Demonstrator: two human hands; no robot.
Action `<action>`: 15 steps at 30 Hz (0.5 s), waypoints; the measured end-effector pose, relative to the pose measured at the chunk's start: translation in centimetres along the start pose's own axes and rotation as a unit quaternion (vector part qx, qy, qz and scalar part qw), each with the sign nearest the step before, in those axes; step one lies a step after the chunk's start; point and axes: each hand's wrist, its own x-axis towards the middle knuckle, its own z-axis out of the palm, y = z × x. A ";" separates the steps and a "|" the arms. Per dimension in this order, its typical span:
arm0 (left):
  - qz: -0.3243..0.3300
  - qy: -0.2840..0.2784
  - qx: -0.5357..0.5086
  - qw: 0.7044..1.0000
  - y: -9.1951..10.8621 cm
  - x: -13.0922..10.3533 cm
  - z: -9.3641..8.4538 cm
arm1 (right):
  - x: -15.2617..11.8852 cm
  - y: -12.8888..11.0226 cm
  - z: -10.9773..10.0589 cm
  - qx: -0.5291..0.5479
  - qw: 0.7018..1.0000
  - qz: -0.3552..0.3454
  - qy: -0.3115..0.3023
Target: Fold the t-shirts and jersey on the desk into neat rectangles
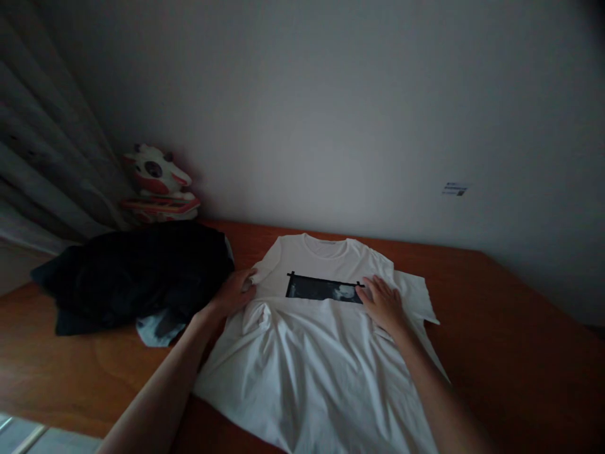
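A white T-shirt (312, 359) lies front up on the wooden table, its neckline toward the wall. A dark rectangular print (312, 288) crosses its chest, the lower part covered by a fold of cloth. My left hand (235, 292) is at the shirt's left sleeve edge, its fingers curled in on the fabric. On the right side of the chest rests my right hand (384, 304), fingers stretched out and touching the cloth by the print's edge. The right sleeve (418, 296) spreads out beyond it. Creases run down the lower shirt.
A heap of dark clothing (142, 271) lies left of the shirt. Behind it a red and white toy (158, 180) stands near the curtain (47, 139). The wooden table (496, 353) meets a pale wall (321, 113) bearing a small label (455, 188).
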 end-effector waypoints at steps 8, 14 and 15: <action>-0.144 0.197 -0.097 0.965 -1.5 1.7 -1.3 | 0.1 2.3 0.7 0.016 0.999 -0.034 0.029; -0.188 0.259 -0.066 0.945 -3.2 2.0 -2.7 | -0.6 5.0 0.6 0.009 0.998 -0.053 0.030; -0.190 0.260 -0.057 0.945 -3.2 1.8 -2.8 | -0.7 5.2 0.6 0.006 0.998 -0.057 0.031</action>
